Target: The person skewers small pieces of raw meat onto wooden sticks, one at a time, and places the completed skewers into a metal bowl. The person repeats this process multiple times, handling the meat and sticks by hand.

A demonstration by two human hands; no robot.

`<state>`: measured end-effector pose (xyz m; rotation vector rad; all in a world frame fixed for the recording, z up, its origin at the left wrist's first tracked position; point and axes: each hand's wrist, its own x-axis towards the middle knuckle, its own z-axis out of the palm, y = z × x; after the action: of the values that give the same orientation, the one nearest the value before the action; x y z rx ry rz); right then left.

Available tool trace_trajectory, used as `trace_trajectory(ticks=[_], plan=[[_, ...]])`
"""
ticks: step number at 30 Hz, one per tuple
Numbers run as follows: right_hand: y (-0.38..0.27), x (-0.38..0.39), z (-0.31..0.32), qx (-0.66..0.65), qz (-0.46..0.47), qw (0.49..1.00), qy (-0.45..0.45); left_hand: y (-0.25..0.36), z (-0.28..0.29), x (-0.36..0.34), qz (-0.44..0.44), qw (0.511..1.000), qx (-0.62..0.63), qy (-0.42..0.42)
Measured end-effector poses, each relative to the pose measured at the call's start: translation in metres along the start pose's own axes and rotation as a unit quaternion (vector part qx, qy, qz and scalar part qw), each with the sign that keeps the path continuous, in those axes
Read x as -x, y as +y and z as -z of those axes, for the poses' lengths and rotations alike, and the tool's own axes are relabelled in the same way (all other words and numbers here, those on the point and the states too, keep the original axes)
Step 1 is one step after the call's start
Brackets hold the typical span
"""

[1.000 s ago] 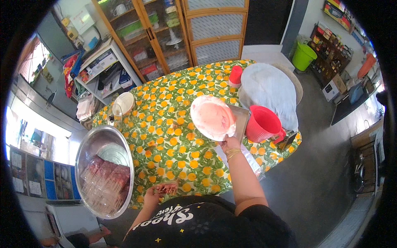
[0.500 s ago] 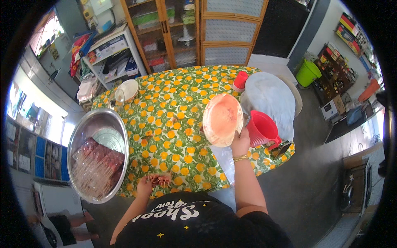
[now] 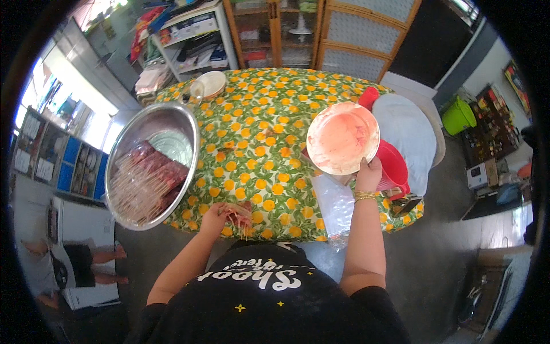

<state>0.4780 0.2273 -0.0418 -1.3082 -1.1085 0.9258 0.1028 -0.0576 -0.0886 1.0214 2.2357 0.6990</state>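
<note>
My right hand [image 3: 368, 176] is closed on the near rim of a round, pale plate [image 3: 342, 139] smeared with pinkish-red residue. The plate is held up over the right part of the table, its inner face toward me, partly covering a red plastic pitcher [image 3: 393, 167]. At the table's near edge, my left hand [image 3: 213, 219] grips a small bunch of skewered raw meat [image 3: 239, 214], with thin sticks poking out. To its left, a large metal basin [image 3: 193, 153] holds many meat skewers [image 3: 150, 178] in clear plastic.
A tablecloth [image 3: 260, 135] with an orange-fruit pattern covers the table. Clear plastic bags [image 3: 337, 207] lie below the plate. At right are a red cup [image 3: 368, 98] and a light-blue cloth-covered object [image 3: 404, 129]. A white plate [image 3: 213, 83] sits far left. Another person [image 3: 77, 266] is at lower left.
The whole view has shifted. The plate is tilted more toward me and looks rounder, and more of the clear plastic bags shows beneath it. Both hands keep their hold.
</note>
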Motion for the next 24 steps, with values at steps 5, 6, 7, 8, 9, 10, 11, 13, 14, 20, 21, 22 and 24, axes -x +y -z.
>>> trace_trajectory(ticks=[5,6,7,8,9,10,11,13,14,20,21,22,24], plan=[[0.059,0.055,-0.031,-0.178,-0.215,0.956,-0.089,-0.009,0.006,0.007,-0.009,1.0,0.009,-0.01],[0.074,0.07,-0.037,-0.19,-0.248,0.943,-0.114,-0.011,0.007,0.009,-0.006,1.0,0.005,-0.008],[0.088,0.084,-0.044,-0.194,-0.287,0.927,-0.145,-0.012,0.008,0.011,-0.001,1.0,0.015,-0.007],[0.1,0.093,-0.046,-0.17,-0.346,0.911,-0.148,-0.014,0.008,0.013,0.003,1.0,0.016,-0.007],[0.111,0.105,-0.05,-0.189,-0.36,0.899,-0.164,-0.015,0.009,0.015,0.007,1.0,0.017,-0.007],[0.121,0.116,-0.058,-0.161,-0.407,0.888,-0.139,-0.016,0.009,0.017,0.005,1.0,0.03,0.002],[0.129,0.12,-0.065,-0.169,-0.4,0.888,-0.154,-0.017,0.01,0.018,0.003,0.999,0.042,0.01],[0.142,0.129,-0.071,-0.156,-0.415,0.882,-0.161,-0.021,0.01,0.018,0.016,0.997,0.069,0.012],[0.146,0.13,-0.073,-0.128,-0.394,0.893,-0.178,-0.024,0.01,0.015,0.03,0.996,0.084,0.01],[0.147,0.127,-0.091,0.121,-0.287,0.922,-0.23,-0.031,0.01,0.001,0.033,0.996,0.077,0.039],[0.141,0.124,-0.091,0.223,-0.198,0.922,-0.246,-0.029,0.011,0.004,0.036,0.996,0.069,0.051],[0.133,0.124,-0.093,0.327,-0.112,0.904,-0.253,-0.025,0.014,0.006,0.048,0.995,0.084,0.041],[0.114,0.139,-0.098,0.335,0.08,0.915,-0.21,-0.015,0.019,0.011,0.065,0.991,0.115,0.021]])
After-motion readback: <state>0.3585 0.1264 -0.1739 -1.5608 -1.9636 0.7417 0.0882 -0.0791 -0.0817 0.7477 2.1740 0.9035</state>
